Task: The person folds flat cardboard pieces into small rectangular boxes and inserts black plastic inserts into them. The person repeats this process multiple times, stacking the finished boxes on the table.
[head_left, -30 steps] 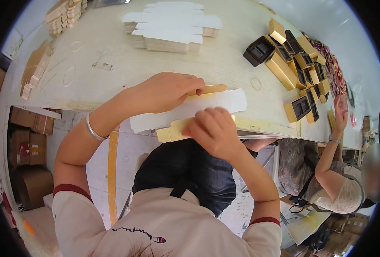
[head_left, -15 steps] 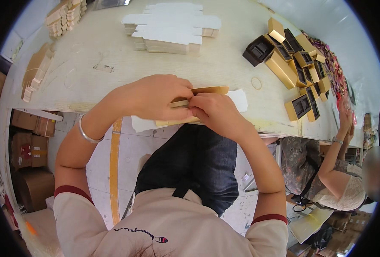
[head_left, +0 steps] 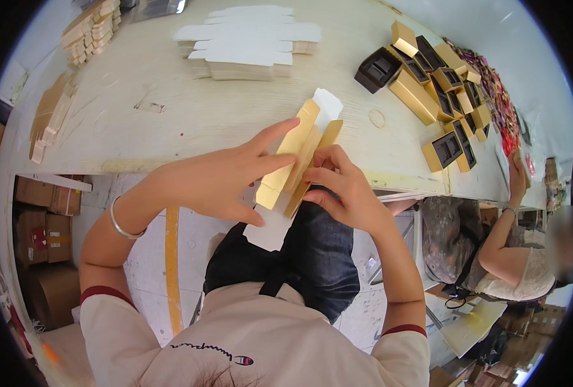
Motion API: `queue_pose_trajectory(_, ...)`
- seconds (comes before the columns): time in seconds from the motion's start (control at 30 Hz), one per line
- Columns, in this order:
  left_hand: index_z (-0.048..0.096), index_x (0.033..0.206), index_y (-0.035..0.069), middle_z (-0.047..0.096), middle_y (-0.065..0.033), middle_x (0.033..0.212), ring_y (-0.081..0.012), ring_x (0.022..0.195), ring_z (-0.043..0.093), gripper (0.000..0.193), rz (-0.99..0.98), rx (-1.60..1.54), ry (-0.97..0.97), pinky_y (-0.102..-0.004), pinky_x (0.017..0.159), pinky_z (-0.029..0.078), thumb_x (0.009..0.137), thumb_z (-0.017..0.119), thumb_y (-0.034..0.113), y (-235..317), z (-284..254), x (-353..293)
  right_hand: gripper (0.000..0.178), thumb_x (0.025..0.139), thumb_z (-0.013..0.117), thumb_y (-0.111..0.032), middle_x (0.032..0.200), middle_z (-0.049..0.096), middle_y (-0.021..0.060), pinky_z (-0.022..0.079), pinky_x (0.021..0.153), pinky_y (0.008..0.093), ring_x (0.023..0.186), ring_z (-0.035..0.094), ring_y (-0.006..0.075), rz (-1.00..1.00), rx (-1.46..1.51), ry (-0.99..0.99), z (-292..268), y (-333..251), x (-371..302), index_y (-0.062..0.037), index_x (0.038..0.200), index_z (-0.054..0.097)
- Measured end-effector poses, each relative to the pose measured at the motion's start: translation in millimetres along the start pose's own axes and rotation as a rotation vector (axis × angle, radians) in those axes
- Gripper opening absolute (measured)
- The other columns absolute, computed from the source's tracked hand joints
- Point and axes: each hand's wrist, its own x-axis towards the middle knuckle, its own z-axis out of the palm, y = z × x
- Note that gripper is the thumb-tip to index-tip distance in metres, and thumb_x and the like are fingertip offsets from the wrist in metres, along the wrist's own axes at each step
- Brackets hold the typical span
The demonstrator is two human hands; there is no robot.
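Note:
A partly folded gold carton (head_left: 289,155) with white inner flaps slants across the table's front edge, its near white flap over my lap. My left hand (head_left: 219,180) lies along its left gold panel, fingers spread and thumb beside the lower flap. At the right side wall, my right hand (head_left: 341,190) pinches the gold card between thumb and fingers. Beyond the carton lies a stack of flat white card blanks (head_left: 244,42).
Gold boxes with black inserts (head_left: 441,155) crowd the table's right side, near a red heap (head_left: 493,97). Bundled gold blanks (head_left: 51,116) lie at left, more bundles (head_left: 91,32) behind. A co-worker's arm (head_left: 502,238) is at far right. Brown cartons (head_left: 48,238) sit under the table.
The carton has turned from lying crosswise to pointing away from me, its walls raised. My left hand has spread its fingers and moved left and down; my right hand has shifted right and nearer.

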Motion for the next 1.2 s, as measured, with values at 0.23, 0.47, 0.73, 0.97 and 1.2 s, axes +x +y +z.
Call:
queue_pose_trajectory(0.23,0.065,0.096,0.002,0.060,-0.0072,0.108,-0.0233,0.092,0.059,0.033,0.362,0.264,0.347,-0.0325,0.073,0.050,0.070,0.080,0.014,-42.3,21.9,9.0,0.026,0.073,0.073,-0.004,0.109,0.051,0.0138,0.047,0.080,0.0384,0.086,0.057,0.0292,-0.016,-0.107,-0.085,-9.7,-6.7,13.8,-0.0030,0.096,0.061)
queue_pose_trajectory(0.47,0.060,0.081,0.004,0.055,-0.0057,0.082,-0.0232,0.069,0.056,0.027,0.209,0.052,0.396,-0.0337,0.063,0.047,0.070,0.080,0.019,-30.6,31.4,21.4,0.022,0.071,0.070,0.002,0.099,0.054,0.0128,0.047,0.073,0.0364,0.083,0.055,0.0299,-0.032,0.022,-0.006,-5.0,4.7,-1.1,-0.0019,0.089,0.058)
queue_pose_trajectory(0.73,0.062,0.082,0.003,0.056,-0.0060,0.074,-0.0182,0.061,0.054,0.019,0.155,-0.021,0.499,-0.0277,0.053,0.044,0.073,0.078,0.007,-14.5,44.3,31.8,0.029,0.070,0.066,0.009,0.100,0.054,0.0130,0.047,0.073,0.0355,0.083,0.055,0.0307,0.286,0.257,0.011,4.6,-12.1,7.4,-0.0018,0.092,0.052)
queue_pose_trajectory(0.97,0.061,0.078,0.001,0.058,-0.0067,0.078,-0.0185,0.057,0.053,0.014,0.156,0.034,0.510,-0.0279,0.052,0.043,0.075,0.074,0.003,-14.8,47.7,30.7,0.055,0.066,0.070,0.002,0.133,0.048,0.0174,0.048,0.084,0.0371,0.098,0.057,0.0277,0.001,-0.222,-0.005,3.5,-28.1,-14.6,0.0005,0.119,0.054)
queue_pose_trajectory(1.2,0.061,0.087,-0.002,0.058,-0.0069,0.097,-0.0154,0.076,0.059,0.015,0.039,-0.177,0.352,-0.0248,0.062,0.049,0.077,0.072,-0.002,-12.7,39.5,25.8,0.059,0.063,0.072,-0.005,0.131,0.051,0.0154,0.046,0.083,0.0384,0.099,0.057,0.0291,-0.167,-0.479,-0.026,6.1,-18.6,-14.1,0.0020,0.120,0.057)
